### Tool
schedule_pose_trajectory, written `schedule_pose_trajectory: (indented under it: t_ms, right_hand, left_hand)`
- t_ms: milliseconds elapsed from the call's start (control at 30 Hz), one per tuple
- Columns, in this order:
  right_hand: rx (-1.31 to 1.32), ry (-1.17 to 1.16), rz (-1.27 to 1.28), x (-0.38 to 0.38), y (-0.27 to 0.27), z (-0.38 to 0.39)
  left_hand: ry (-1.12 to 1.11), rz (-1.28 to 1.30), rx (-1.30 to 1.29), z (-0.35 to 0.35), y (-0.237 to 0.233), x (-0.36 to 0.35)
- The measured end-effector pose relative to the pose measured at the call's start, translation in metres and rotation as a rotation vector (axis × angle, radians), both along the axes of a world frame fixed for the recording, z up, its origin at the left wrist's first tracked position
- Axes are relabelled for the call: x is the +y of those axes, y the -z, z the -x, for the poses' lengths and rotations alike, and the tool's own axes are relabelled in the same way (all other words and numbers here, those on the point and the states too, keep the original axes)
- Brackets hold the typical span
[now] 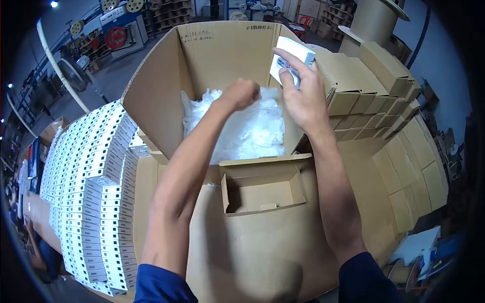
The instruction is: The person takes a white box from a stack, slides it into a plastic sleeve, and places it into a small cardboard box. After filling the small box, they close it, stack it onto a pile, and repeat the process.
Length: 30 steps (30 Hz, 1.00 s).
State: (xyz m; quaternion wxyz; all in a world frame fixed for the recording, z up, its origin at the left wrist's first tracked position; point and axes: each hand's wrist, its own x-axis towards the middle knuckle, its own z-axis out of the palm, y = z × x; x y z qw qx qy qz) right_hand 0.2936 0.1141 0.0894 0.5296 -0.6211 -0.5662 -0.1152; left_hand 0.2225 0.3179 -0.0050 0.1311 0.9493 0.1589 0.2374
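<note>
In my right hand [305,98] is a small white box [298,49] with printing on its face, gripped between thumb and fingers and held up at the right wall of a large open carton [222,55]. My left hand [241,95] is closed above the clear plastic bags [252,129] heaped inside that carton; what its fingers hold, if anything, is hidden. Below, between my forearms, an open brown cardboard box [262,206] stands on the cardboard-covered table [247,247], its flap raised at the back. Its inside shows bare cardboard.
Tall stacks of small white boxes [83,192] stand on the left. Brown boxes [361,96] are piled on the right, with more flat-sided ones [409,171] along the edge. A large spool [371,25] and machines [121,33] stand behind. Another person's arm [33,237] shows at far left.
</note>
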Motion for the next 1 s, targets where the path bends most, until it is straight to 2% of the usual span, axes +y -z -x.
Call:
schedule_pose_trajectory:
  t_ms: [267, 367, 400, 500, 533, 633, 767, 800, 900, 1000]
  right_hand:
    - [0.051, 0.004, 0.054, 0.015, 0.011, -0.003]
    - [0.084, 0.048, 0.117, 0.023, 0.012, 0.004]
    - [0.012, 0.092, 0.087, 0.033, 0.022, 0.0]
    - [0.507, -0.177, 0.242, 0.053, 0.027, 0.0]
    - [0.771, -0.252, 0.285, 0.047, 0.019, 0.011]
    - [0.921, -0.461, 0.175, 0.053, 0.03, 0.01]
    - [0.892, -0.226, 0.178, 0.07, 0.05, -0.006]
    - [0.765, -0.119, 0.193, 0.069, 0.05, -0.004]
    - [0.793, -0.065, 0.28, 0.065, 0.046, -0.004]
    - [0.562, -0.016, 0.288, 0.067, 0.054, -0.015]
  left_hand:
    - [-0.23, 0.312, -0.469, 0.081, -0.055, -0.015]
    - [-0.157, 0.347, -0.637, 0.1, -0.059, -0.019]
    - [-0.136, 0.351, -0.659, 0.106, -0.062, -0.027]
    - [-0.095, 0.456, -0.741, 0.114, -0.064, -0.046]
    - [-0.083, 0.44, -0.764, 0.113, -0.062, -0.047]
    - [-0.196, 0.539, -0.675, 0.118, -0.059, -0.049]
    - [-0.336, 0.541, -0.731, 0.109, -0.046, -0.025]
    - [-0.368, 0.542, -0.776, 0.106, -0.044, -0.022]
    - [-0.497, 0.437, -0.67, 0.102, -0.036, -0.013]
    - [-0.515, 0.437, -0.599, 0.101, -0.03, 0.004]
